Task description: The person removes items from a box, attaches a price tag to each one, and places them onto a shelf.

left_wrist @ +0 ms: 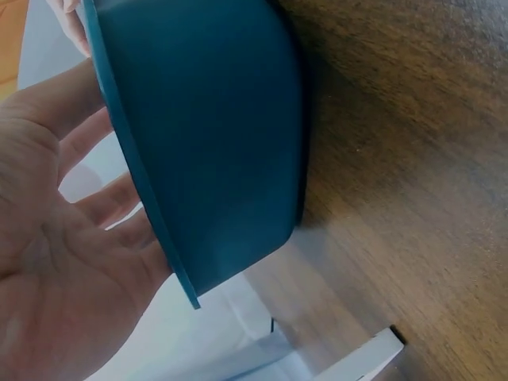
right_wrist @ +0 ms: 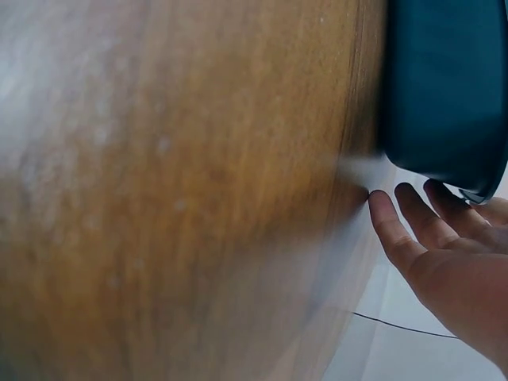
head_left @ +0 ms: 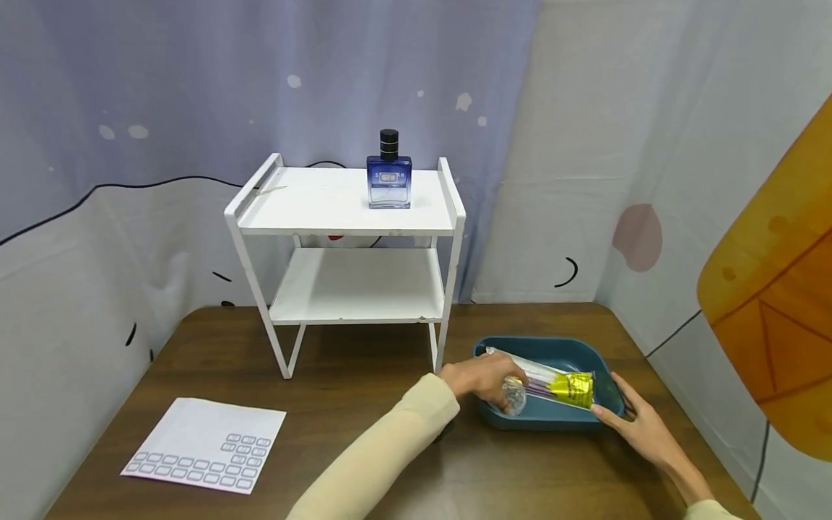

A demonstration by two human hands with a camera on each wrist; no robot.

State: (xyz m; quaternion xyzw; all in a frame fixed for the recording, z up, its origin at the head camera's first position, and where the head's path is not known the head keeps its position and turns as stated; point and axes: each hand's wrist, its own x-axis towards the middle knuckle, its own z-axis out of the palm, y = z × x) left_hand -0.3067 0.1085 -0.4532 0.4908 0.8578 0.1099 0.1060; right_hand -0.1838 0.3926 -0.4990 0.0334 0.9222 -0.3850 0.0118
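In the head view, a dark teal plastic tray (head_left: 552,421) stands at the right of the table. My left hand (head_left: 484,377) reaches over its left rim, fingers bent down inside. Between its thumb and forefinger shows a clear, shiny, roundish thing (head_left: 515,397), its kind unclear. A long clear packet with a yellow label (head_left: 572,388) and thin purple-and-white sticks lies slanted across the tray. My right hand (head_left: 640,426) holds the tray's right end, thumb near the packet's corner. The left wrist view hides the left fingertips behind the tray wall. Right fingers (right_wrist: 413,214) lie along the tray's outside.
A white two-tier rack (head_left: 357,285) stands at the back centre, with a blue perfume bottle (head_left: 388,180) on its top shelf. At the front left lies a white sheet of printed labels (head_left: 208,444). Patterned curtains (head_left: 416,65) hang round the wooden table (head_left: 338,404).
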